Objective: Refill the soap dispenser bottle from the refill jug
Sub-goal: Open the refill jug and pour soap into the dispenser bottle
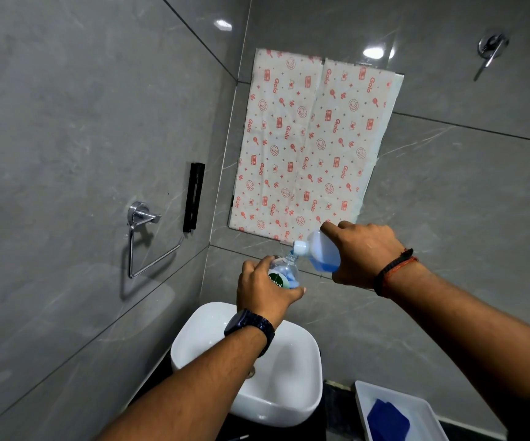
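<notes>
My left hand (265,289) grips a clear soap dispenser bottle (286,270) with a green label, held above the sink with its open neck up. My right hand (364,254) holds a translucent refill jug (322,253) tipped to the left, blue liquid pooled in its lower side. The jug's white spout (300,248) meets the bottle's neck. Some blue liquid sits inside the bottle. My fingers cover most of both containers.
A white basin (286,386) sits below my arms. At the lower right stands a white tray (364,396) holding a blue cloth (387,418). A chrome towel ring (144,237) and a black holder (193,197) hang on the left wall. Patterned paper (311,144) covers the wall ahead.
</notes>
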{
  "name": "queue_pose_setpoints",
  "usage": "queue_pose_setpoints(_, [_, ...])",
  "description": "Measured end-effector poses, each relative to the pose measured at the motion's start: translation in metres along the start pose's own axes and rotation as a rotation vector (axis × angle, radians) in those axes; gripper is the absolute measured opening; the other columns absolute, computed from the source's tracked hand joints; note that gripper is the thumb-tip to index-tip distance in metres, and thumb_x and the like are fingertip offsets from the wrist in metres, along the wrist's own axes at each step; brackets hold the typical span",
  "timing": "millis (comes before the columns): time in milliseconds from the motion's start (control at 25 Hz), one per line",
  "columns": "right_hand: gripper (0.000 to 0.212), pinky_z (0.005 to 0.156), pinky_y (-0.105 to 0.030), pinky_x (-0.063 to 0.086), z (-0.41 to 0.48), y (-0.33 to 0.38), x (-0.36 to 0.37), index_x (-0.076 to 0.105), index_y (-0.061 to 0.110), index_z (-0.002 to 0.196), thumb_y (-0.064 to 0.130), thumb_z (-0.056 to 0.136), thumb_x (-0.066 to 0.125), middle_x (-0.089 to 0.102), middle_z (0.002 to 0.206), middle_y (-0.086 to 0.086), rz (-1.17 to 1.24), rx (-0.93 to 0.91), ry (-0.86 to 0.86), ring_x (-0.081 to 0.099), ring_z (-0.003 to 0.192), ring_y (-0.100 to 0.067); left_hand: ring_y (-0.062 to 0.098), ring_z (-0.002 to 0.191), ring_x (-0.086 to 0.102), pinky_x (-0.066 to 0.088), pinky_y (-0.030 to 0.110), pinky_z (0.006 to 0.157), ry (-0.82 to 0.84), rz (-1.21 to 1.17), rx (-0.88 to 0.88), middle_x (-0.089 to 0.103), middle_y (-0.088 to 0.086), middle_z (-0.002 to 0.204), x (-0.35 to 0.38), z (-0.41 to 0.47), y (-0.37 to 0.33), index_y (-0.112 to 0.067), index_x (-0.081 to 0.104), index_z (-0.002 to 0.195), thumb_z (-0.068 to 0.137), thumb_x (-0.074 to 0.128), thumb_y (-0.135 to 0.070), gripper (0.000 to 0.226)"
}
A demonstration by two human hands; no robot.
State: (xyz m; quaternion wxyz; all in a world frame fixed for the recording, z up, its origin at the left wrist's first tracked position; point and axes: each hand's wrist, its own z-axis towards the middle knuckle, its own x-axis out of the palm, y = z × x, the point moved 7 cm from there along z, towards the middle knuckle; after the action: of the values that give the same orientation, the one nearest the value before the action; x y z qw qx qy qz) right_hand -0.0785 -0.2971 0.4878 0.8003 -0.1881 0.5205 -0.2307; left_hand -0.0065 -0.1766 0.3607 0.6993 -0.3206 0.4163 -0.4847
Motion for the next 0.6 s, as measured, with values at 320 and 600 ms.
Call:
queue_pose_setpoints(320, [0.066,0.063,-0.036,0.054,-0.0024,0.0003,-0.0025,0.036,0.026,0.122,0.040,0.069,0.072,0.062,0.110,-0.003,-0.004,-0.002,-0.007,0.062,0.086,-0.025,0.012,0.091,0.048,0.047,0.025,0.069,0.001,0.004,-0.006,0.045,-0.005,0.105,-0.0008,-0.0013,-0.0004,-0.025,0.053,0.121,0.049,0.087,-0.046,0.082])
queue_pose_setpoints(600, [0.067,0.066,-0.036,0.055,-0.0048,0.0011,-0.0062,0.035,0.025,0.125,0.039,0.070,0.073,0.062,0.112,-0.003,-0.004,-0.004,-0.007,0.062,0.089,-0.026,0.013,0.091,0.048,0.046,0.024,0.068,0.005,0.000,0.000,0.040,-0.008,0.100,-0.0023,-0.0022,-0.0012,-0.026,0.053,0.119,0.049,0.087,-0.045,0.080])
